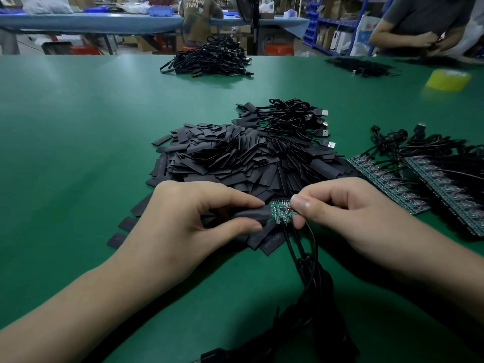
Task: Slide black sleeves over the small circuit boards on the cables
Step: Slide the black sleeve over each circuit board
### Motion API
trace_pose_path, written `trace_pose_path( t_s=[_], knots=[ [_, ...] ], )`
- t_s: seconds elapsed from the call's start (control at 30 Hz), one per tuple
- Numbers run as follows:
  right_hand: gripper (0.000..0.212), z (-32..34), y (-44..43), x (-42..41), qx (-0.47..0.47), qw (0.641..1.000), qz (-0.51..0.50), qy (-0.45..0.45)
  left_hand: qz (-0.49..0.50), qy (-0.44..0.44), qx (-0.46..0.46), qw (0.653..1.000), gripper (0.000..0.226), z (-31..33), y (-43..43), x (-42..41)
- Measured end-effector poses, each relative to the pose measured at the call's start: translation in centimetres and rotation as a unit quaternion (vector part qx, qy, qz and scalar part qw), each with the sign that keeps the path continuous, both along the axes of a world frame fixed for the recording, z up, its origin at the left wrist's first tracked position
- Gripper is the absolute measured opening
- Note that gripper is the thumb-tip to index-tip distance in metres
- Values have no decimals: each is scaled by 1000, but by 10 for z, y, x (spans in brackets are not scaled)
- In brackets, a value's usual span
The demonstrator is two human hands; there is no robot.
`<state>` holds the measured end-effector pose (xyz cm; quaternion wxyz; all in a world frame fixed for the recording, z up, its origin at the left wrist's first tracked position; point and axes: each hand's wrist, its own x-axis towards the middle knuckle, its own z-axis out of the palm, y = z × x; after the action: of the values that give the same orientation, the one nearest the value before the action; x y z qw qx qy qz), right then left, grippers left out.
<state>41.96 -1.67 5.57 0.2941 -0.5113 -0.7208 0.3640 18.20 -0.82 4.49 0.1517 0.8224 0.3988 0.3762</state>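
One green table (78,132) fills most of the view. Beyond it at 12 o'clock stands a blue bench (104,22) w/ blue bins. A person (199,19) there wears a shirt whose back reads "UNKN / OWN" in pale letters. At 1-2 o'clock another person (424,19) in a dark tee works at the table's far edge, hands blurred.

Mid-table lies a big heap of black sleeves (235,158), flat cut pieces, w/ a few strays at the heap's 8 o'clock. Loose ones at its near edge carry faint pale print, too small to read. At 3 o'clock, just beside the heap, lie two strips of green boards (392,180) w/ black leads attached. Far off at 12 o'clock is a mound of black cables (209,60). A smaller bundle w/ USB plugs (301,119) rests on the heap's far side at 1 o'clock. A blurred yellow tape roll (447,78) sits at 2 o'clock, well apart.

At approx 6 o'clock of the heap, the left hand (191,216) pinches one sleeve (251,214) btwn thumb and forefinger, mouth facing right. The right hand (348,208) pinches the right end of a small circuit board (280,209) btwn thumb and fingers. The board's left end sits at the sleeve mouth. Most of the board is bare, green w/ a red spot by the thumb. Its cable (292,254) drops toward 6 o'clock into a dark coil at frame bottom, hiding part of the table.
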Motion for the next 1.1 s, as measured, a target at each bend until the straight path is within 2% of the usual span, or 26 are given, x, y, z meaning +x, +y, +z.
trace_pose_path(
  t_s=[0.1, 0.17, 0.27, 0.33, 0.5, 0.6, 0.7, 0.8, 0.93, 1.1],
  knots=[
    [39, -1, 0, 0, -28, 1000, -1, 13, 5, 16, 38, 999, 26, 1, -1, 1],
    [36, -2, 0, -1, -8, 1000, 8, -12, 6, 19, 45, 999, 26, 0, -2, 1],
    [30, -2, -1, -3, 43, 998, 11, -33, 10, -10, 6, 1000, 25, 0, -2, 1],
    [28, -3, -2, -4, 58, 998, 10, -32, 8, -18, -7, 1000, 24, 0, -2, 2],
    [31, -8, -4, -9, 64, 997, 34, -26, -35, 34, 20, 999, 25, 1, -5, 6],
    [24, -9, -4, -10, 81, 996, 27, -5, -24, 10, 24, 999, 22, 0, -3, 6],
    [13, -9, -5, -8, 142, 989, 3, 31, 2, -57, -6, 998, 21, -3, 0, 4],
    [3, -7, -6, -7, 230, 973, 8, -1, 4, -116, -55, 992, 23, -7, 2, 2],
    [2, -5, -7, -5, 303, 952, -6, -42, -9, -126, -64, 990, 23, -8, 2, 2],
    [2, -5, -8, -6, 342, 937, 0, -68, -11, -118, -62, 991, 21, -9, 2, 3]
  ],
)
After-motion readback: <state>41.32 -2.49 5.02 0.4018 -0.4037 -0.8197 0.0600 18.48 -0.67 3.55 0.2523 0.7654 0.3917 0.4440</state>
